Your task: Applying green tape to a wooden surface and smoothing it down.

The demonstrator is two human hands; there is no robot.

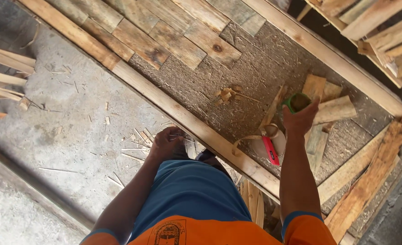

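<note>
My right hand reaches over the chipboard panel and grips a small green cup with something brown inside. Short wood offcuts lie around and under that hand. My left hand hangs low by my thigh, just left of the long wooden frame rail; its fingers are curled around thin wood slivers or nails, too small to tell which. A red-handled tool and a curled strap lie on the panel near my right forearm.
Wooden planks cover the panel's far part. Splinters litter the concrete floor. Loose sticks lie at the left edge, a stacked pallet at the top right, rough boards at the right.
</note>
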